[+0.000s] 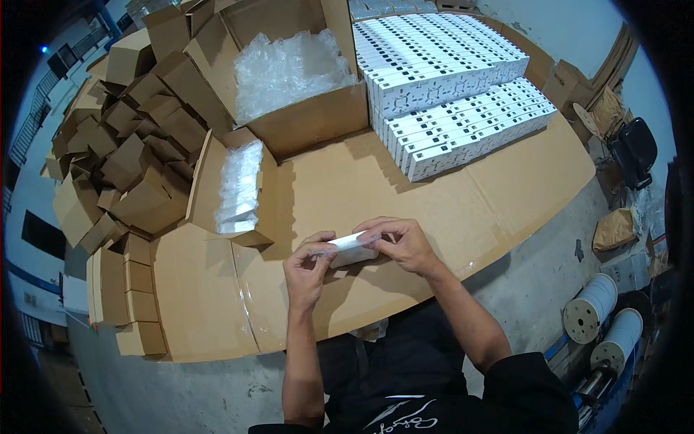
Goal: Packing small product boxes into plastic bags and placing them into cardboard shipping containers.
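Observation:
Near the table's front edge I hold a small white box (350, 252) between both hands. My left hand (309, 267) pinches its left end, thumb and fingers closed on it. At the other end, the thumb and fingertips of my right hand (402, 244) grip its upper edge. The box's long narrow side faces up; its underside is hidden. Left of it and farther back stands an open brown carton (266, 199) with a row of items in clear bubble wrap (239, 186) inside.
A larger open carton (311, 119) of clear bubble bags (289, 72) stands at the back. Stacked white boxes (463, 134) fill the back right. Brown cartons (137, 166) are heaped at the left, with several small ones (142, 304) along the edge. Cable spools (591, 307) stand on the floor, right.

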Motion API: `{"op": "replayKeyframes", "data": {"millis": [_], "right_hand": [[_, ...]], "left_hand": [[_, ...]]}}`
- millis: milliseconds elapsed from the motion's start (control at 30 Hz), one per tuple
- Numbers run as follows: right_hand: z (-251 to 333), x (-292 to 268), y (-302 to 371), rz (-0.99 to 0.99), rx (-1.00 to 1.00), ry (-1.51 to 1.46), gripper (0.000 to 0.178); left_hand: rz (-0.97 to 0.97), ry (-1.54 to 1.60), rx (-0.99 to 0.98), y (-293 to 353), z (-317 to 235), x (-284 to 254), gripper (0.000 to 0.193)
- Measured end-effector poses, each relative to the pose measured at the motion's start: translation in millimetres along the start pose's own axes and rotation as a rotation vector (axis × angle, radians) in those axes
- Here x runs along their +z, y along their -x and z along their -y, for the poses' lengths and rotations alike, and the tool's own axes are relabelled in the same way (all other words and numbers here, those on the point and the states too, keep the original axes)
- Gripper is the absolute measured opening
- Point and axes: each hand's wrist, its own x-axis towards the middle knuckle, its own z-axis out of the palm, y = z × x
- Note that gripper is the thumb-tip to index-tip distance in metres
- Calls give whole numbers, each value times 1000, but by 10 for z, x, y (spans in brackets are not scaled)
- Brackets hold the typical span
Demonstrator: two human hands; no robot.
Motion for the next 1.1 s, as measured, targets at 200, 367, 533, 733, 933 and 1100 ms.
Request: {"op": "replayKeyframes", "data": {"millis": [200, 367, 533, 733, 933, 1100], "right_hand": [[61, 25, -47, -13, -60, 94, 4], [-142, 95, -95, -69, -29, -112, 11], [-255, 230, -147, -296, -112, -182, 13], [-65, 131, -114, -93, -414, 419, 29], [183, 128, 4, -32, -35, 398, 24], [230, 79, -27, 32, -152, 448, 25]], "left_hand": [[-106, 23, -35, 16, -67, 106, 8], [-269, 151, -66, -46, 32, 251, 17], [-333, 265, -76, -124, 133, 341, 18], [-330, 365, -45, -124, 135, 335, 38], [-313, -4, 95, -11, -133, 398, 41], [-1, -650, 396, -75, -252, 146, 25]]}}
